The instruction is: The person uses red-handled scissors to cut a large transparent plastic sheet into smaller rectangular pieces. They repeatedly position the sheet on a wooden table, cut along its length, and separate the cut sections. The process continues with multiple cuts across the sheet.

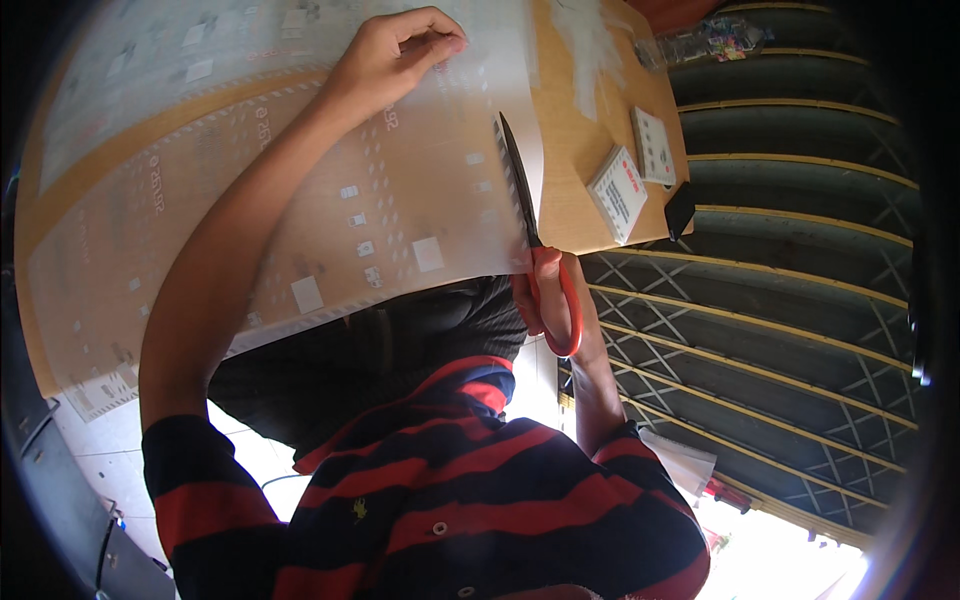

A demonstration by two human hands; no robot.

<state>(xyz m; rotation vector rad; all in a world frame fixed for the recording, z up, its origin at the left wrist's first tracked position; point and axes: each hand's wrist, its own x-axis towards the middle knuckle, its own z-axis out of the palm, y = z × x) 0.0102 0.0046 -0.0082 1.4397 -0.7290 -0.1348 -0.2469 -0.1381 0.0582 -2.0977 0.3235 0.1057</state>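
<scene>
A large translucent plastic sheet with printed marks and small white patches covers most of the brown table and hangs over its near edge. My left hand is above the far part of the sheet, with fingers curled and thumb and index fingertips together. Whether anything is pinched there, I cannot make out. At the sheet's right edge, my right hand is closed round the red handles of a pair of scissors. Their dark blades point away from me along that edge; how far apart they are is unclear.
Two white printed cards or flat packs lie on the brown tabletop at right, near a black object at the corner. A clear plastic item is at the far right. Beyond the table stands dark ribbed panelling with yellow strips.
</scene>
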